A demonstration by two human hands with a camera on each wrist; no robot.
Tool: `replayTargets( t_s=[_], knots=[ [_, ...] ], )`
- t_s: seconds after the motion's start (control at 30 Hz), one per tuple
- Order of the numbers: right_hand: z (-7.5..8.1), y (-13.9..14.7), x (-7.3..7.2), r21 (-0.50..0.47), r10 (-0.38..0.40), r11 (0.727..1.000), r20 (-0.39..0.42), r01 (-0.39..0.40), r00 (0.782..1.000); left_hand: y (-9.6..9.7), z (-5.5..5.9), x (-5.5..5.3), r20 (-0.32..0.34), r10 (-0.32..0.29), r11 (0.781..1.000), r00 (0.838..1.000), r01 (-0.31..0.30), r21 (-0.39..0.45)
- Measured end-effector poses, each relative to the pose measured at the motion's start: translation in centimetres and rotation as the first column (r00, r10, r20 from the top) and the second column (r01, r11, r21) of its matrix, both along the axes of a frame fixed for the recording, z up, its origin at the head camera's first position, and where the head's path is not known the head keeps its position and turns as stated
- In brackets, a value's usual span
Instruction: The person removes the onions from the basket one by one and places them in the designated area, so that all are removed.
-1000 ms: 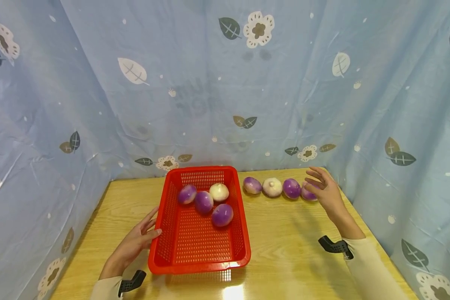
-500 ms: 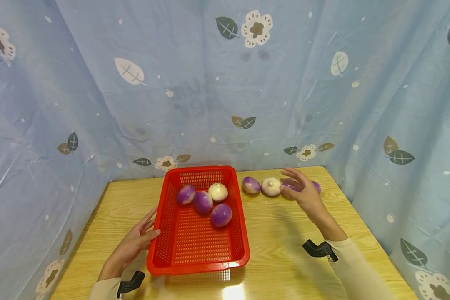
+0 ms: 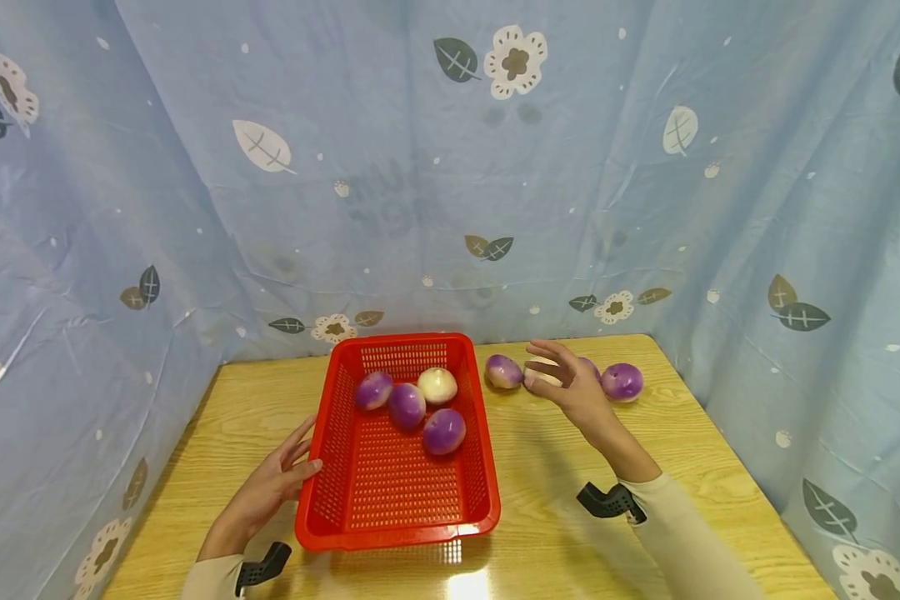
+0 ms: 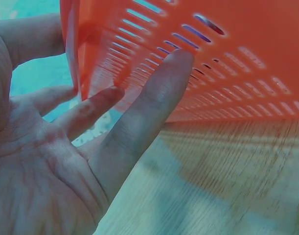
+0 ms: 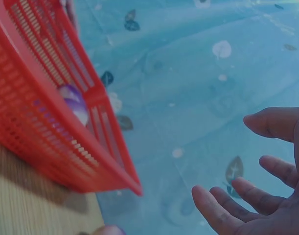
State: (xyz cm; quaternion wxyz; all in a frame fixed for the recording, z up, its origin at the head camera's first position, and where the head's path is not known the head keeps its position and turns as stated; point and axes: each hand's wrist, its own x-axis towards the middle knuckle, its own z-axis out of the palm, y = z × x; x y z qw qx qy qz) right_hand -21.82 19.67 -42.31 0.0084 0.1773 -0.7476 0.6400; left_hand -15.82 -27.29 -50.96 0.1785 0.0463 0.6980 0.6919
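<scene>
Hovering at the two o'clock of a red basket [image 3: 405, 496], the right hand [image 3: 574, 390] has its fingers spread and gently bent, nothing between them, over a white turnip [image 3: 546, 379] in a row along the table [image 3: 525, 475]. Any contact there is hidden. A purple turnip [image 3: 503, 372] sits at that white one's nine o'clock, a half-covered turnip [image 3: 591, 367] at three, with an end turnip [image 3: 622, 383] beyond. A good grasp, I judge, sets thumb and fingers on opposite flanks at the widest girth, since smooth, round skin may roll, and rises straight so neighbours aren't nudged. At the basket's nine o'clock, the left hand [image 3: 270, 483] is also spread, fingertips against the outer wall; light pressure should steady the thin-looking plastic without bending it. The basket is rectangular, its sides slotted, its floor finely pierced. Measured from its centre, glossy purple turnips lie at eleven [image 3: 375, 389], twelve [image 3: 407, 406] and between two and three [image 3: 444, 431]; a pale, peaked turnip [image 3: 437, 385] is at one. Behind hangs a creased blue curtain [image 3: 390, 275].
</scene>
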Motion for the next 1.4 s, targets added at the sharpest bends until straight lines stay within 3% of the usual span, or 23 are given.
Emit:
replayTargets(
  t_s=[0.53,0.93,1.13,1.4],
  knots=[
    [0.1,-3.9,0.3,0.006,0.117,0.993,0.012,-0.117,0.993,-0.1,0.0,-0.2,-0.014,-0.009,1.0,1.0,0.009,0.003],
    [0.1,-6.0,0.3,0.12,0.168,0.978,0.007,-0.168,0.986,-0.1,0.1,-0.1,-0.013,-0.01,1.0,1.0,0.01,0.0],
    [0.4,-7.4,0.2,0.203,0.238,0.951,0.007,-0.234,0.971,-0.1,0.1,-0.1,-0.013,-0.006,1.0,1.0,0.006,-0.001],
    [0.6,-9.0,-0.4,0.374,0.328,0.882,-0.044,-0.288,0.944,0.0,-0.1,0.0,-0.005,-0.008,1.0,1.0,0.008,0.003]
  ],
)
